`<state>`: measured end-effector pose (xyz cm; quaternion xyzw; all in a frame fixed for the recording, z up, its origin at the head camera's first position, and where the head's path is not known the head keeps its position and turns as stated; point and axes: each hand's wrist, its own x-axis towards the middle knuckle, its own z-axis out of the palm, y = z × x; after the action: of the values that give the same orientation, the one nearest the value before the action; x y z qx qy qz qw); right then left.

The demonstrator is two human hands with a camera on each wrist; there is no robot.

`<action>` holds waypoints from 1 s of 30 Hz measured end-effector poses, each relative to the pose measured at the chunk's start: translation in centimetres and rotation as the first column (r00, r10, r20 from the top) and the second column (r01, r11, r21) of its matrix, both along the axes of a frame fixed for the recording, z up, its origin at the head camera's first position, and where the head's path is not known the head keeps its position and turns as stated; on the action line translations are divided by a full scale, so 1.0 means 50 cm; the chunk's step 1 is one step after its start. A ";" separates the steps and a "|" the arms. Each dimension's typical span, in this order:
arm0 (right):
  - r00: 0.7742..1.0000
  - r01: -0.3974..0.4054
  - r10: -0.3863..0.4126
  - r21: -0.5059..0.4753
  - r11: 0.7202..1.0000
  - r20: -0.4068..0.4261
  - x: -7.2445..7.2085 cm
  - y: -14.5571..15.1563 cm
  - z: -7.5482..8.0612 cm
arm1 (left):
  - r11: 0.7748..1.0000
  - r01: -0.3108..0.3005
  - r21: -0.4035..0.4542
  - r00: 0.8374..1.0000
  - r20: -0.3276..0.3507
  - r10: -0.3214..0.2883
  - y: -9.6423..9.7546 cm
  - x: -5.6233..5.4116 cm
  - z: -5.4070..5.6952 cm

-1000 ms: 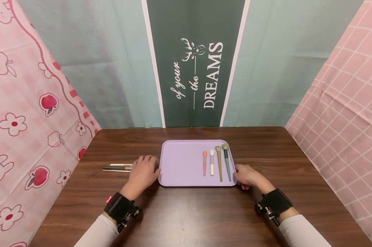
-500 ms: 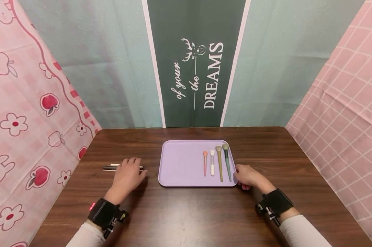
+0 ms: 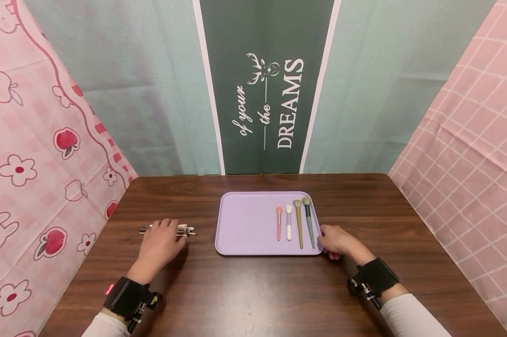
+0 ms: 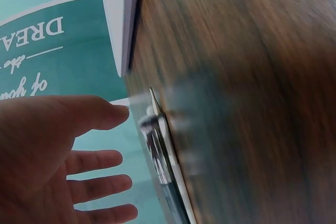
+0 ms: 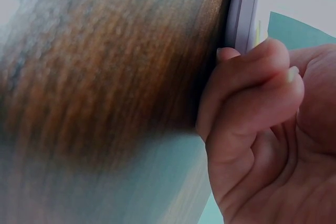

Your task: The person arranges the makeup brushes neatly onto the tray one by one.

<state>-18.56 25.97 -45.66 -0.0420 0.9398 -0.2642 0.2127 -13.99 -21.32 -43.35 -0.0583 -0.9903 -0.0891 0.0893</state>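
Note:
My left hand (image 3: 159, 242) is over a small bunch of slim brushes (image 3: 187, 230) lying on the table at the left. In the left wrist view its thumb and fingers are spread, and a dark-handled brush (image 4: 167, 182) lies past the fingertips beside a pale one and a pointed tip. My right hand (image 3: 337, 240) grips the right edge of a lilac tray (image 3: 246, 224), its fingers curled at the rim (image 5: 245, 14). On the tray's right side lie a pink brush (image 3: 279, 224), a white-and-grey brush (image 3: 289, 224), an olive brush (image 3: 299, 227) and a green brush (image 3: 310, 224).
The dark wooden table (image 3: 253, 295) reaches to a green curtain (image 3: 261, 159) at the back. Pink patterned cloths hang at the left (image 3: 34, 187) and right (image 3: 468, 140). Each wrist wears a black strap with a camera.
My left hand has left the tray's left edge and moved left over the loose brushes, whose right ends now show past it. My right hand and the tray have stayed put.

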 end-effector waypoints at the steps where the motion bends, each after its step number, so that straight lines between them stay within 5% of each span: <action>1: 1.000 -0.001 0.001 -0.001 1.000 -0.001 0.000 0.000 0.000 | 1.000 0.000 0.003 1.000 0.003 0.000 -0.003 0.002 -0.001; 30: 1.000 0.004 -0.004 0.003 1.000 -0.011 -0.001 -0.002 -0.006 | 0.999 -0.046 0.013 0.994 0.104 0.044 -0.049 0.009 -0.033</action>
<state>-18.61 25.90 -45.94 -0.0413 0.9414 -0.2632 0.2070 -13.53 -23.79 -45.02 -0.0305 -0.9940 -0.0975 0.0400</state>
